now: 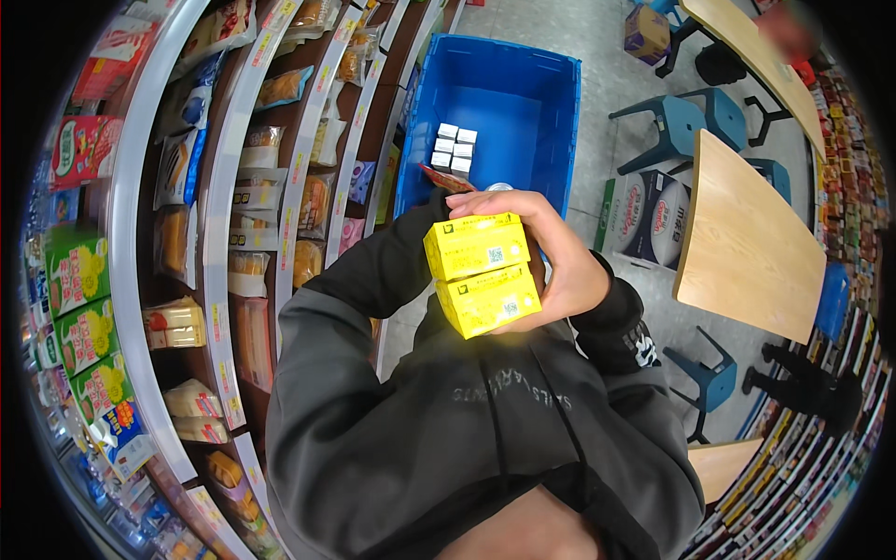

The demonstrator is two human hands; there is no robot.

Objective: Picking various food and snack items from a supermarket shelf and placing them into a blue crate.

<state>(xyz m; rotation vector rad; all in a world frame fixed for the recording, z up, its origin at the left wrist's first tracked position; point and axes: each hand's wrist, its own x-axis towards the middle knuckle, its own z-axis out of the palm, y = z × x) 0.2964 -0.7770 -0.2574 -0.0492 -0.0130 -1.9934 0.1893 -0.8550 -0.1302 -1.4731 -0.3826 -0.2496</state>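
Two bright yellow printed boxes (479,250), one against the other, are held up before my chest. My right hand (567,261) is closed around them from the right, its fingers over their far edge and its thumb side low by the near box. My left sleeve (397,245) reaches the boxes from the left; the left hand is hidden behind them, so its fingers do not show. Just beyond my hands stands a deep blue plastic crate (571,121). Several small white boxes (455,149) stand together inside it. A red packet (448,179) partly shows beside the left cuff.
Shelves of packaged bread (261,191) line my left, with green cartons (82,313) farther out. To the right are wooden tables (751,238), blue-green stools (670,131) and a large printed carton (653,219). Another person in dark clothes (817,387) is at the far right shelves.
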